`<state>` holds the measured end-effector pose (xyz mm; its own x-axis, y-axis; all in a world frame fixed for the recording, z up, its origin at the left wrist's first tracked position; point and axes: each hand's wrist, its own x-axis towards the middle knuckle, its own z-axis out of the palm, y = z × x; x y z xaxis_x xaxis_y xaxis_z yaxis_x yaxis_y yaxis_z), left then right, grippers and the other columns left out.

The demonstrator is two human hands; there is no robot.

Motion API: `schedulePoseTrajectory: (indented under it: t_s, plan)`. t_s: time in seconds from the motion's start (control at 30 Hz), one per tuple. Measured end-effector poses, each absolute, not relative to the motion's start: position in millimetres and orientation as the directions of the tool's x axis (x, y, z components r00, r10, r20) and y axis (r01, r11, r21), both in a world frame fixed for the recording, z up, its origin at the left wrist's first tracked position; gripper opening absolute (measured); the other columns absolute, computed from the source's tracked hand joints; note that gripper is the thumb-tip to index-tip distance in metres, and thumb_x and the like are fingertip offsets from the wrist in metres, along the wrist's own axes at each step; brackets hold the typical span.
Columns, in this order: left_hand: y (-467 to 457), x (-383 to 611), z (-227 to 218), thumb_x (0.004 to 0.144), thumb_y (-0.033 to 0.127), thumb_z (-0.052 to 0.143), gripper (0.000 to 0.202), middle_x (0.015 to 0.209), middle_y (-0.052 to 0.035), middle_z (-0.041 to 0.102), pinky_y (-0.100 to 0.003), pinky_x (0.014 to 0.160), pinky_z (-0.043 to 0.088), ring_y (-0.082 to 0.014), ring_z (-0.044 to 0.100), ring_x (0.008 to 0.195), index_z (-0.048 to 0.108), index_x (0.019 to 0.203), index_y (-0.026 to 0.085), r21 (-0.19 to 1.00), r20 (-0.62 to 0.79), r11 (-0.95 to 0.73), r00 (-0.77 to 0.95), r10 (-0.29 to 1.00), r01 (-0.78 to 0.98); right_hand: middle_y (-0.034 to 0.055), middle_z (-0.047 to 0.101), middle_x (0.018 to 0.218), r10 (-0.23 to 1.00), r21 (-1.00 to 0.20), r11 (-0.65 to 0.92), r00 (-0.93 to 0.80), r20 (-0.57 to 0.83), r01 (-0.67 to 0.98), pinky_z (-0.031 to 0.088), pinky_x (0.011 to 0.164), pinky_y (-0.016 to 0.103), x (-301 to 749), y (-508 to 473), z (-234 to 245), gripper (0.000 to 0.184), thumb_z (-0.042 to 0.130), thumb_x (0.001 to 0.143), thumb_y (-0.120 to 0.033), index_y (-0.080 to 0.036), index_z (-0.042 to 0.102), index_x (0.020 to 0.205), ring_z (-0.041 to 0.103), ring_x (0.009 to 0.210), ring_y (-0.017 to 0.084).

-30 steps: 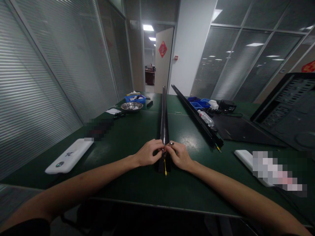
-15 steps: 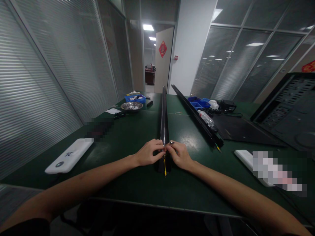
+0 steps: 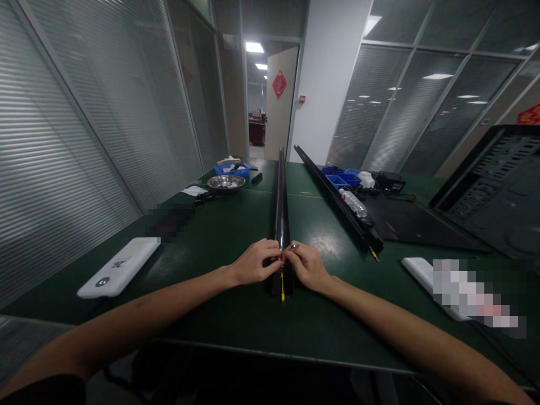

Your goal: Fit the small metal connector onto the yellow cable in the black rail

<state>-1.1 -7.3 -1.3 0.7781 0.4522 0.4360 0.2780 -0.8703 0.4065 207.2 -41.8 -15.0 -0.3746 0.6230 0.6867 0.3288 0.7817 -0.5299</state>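
A long black metal channel [image 3: 281, 197] lies on the green table, pointing away from me. At its near end a short yellow wire [image 3: 283, 287] with a lug sticks out toward me. From the left, my left hand [image 3: 257, 261] reaches over that end, thumb and fingers pinched together. Opposite it, my right hand [image 3: 310, 267] is pinched too, its fingertips meeting the left ones above the channel. A ring shows on a right finger. What sits between the fingertips is too small and covered to make out.
A second black channel [image 3: 337, 202] with a yellow wire lies to the right, beside a plastic bottle [image 3: 354, 203] and blue bins [image 3: 343, 179]. Further left are a steel bowl [image 3: 225, 183] and a blue tray [image 3: 232, 170]. White devices [image 3: 120, 267] flank my arms. A black panel [image 3: 498, 197] stands at right.
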Motion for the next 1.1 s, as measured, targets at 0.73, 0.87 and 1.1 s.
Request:
schedulePoseTrajectory:
  t_s: [0.73, 0.87, 1.1]
  plan:
    - [-7.4, -1.4, -1.8, 0.1, 0.027, 0.055, 0.018, 0.1, -0.007, 0.066, -0.034, 0.092, 0.047, -0.0213, 0.061, 0.097, 0.07, 0.101, 0.017, 0.404, 0.435, -0.87, 0.778, 0.454, 0.282, 0.0033, 0.061, 0.08, 0.618, -0.532, 0.786, -0.39, 0.682, 0.316, 0.047, 0.069, 0.029, 208.3, -41.4, -15.4, 0.029, 0.043, 0.107, -0.025, -0.019, 0.063, 0.088, 0.06, 0.071, 0.016]
    - [-7.3, -1.3, -2.6, 0.101, 0.028, 0.054, 0.018, 0.1, -0.0072, 0.066, -0.035, 0.092, 0.047, -0.0215, 0.061, 0.096, 0.069, 0.102, 0.018, 0.399, 0.442, -0.872, 0.774, 0.454, 0.283, 0.0034, 0.062, 0.08, 0.621, -0.532, 0.784, -0.385, 0.683, 0.321, 0.047, 0.068, 0.029, 208.3, -41.7, -14.3, 0.029, 0.043, 0.107, -0.025, -0.019, 0.063, 0.088, 0.06, 0.071, 0.016]
    - [-6.6, -0.4, -4.2, 0.101, 0.027, 0.052, 0.019, 0.098, -0.0075, 0.066, -0.035, 0.091, 0.048, -0.0218, 0.061, 0.095, 0.068, 0.099, 0.017, 0.401, 0.447, -0.871, 0.77, 0.456, 0.283, 0.0035, 0.063, 0.08, 0.621, -0.512, 0.781, -0.354, 0.699, 0.359, 0.048, 0.069, 0.028, 207.4, -41.5, -17.9, 0.025, 0.046, 0.106, -0.024, -0.019, 0.064, 0.089, 0.06, 0.071, 0.017]
